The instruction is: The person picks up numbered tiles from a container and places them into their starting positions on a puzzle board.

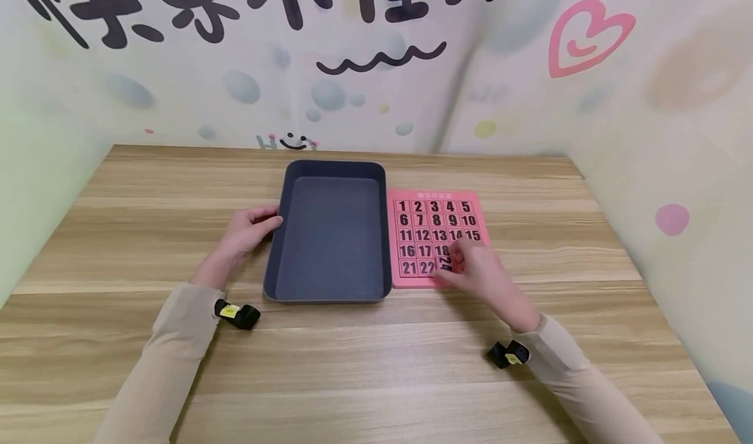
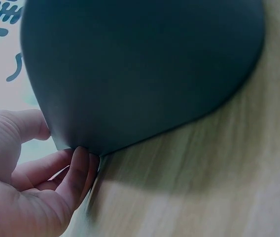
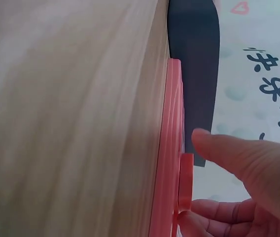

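My left hand [image 1: 250, 229] touches the left wall of a dark blue-grey tray [image 1: 382, 235], fingers relaxed against the outside. In the left wrist view the thumb meets the tray's edge and the fingertips [image 2: 83, 158] touch its dark side [image 2: 145, 74]. Over the lower right of a pink number puzzle board [image 1: 408, 282], my right hand [image 1: 479, 267] holds a number tile marked 24 [image 1: 445, 263], turned sideways. In the right wrist view the red tile [image 3: 185, 182] sits raised on the board's face; fingers touch one end and the thumb is near the other.
The board lies against the tray's right side; its visible tiles run in number order, and my hand covers some. Both rest on a wood-grain table [image 1: 353, 378]. A decorated wall [image 1: 365, 123] rises behind the table, with more walls at left and right.
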A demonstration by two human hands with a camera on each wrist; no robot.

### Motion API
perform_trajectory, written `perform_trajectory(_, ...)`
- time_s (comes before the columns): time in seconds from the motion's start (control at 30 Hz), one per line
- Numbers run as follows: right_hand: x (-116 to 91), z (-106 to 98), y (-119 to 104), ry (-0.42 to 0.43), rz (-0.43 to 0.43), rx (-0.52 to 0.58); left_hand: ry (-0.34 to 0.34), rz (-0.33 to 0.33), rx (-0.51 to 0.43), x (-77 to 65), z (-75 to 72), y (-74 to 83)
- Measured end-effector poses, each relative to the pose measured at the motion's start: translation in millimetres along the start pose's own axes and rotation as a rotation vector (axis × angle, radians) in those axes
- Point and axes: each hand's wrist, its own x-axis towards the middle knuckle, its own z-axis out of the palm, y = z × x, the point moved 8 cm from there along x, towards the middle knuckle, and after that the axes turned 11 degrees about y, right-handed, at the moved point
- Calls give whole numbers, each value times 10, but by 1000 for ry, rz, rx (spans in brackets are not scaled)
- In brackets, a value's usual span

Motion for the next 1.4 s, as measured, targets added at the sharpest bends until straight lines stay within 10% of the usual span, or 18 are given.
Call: perform_trajectory(1.4,-67,-151,185,-115,-58,21,8,5,-6,-3,-11,-6)
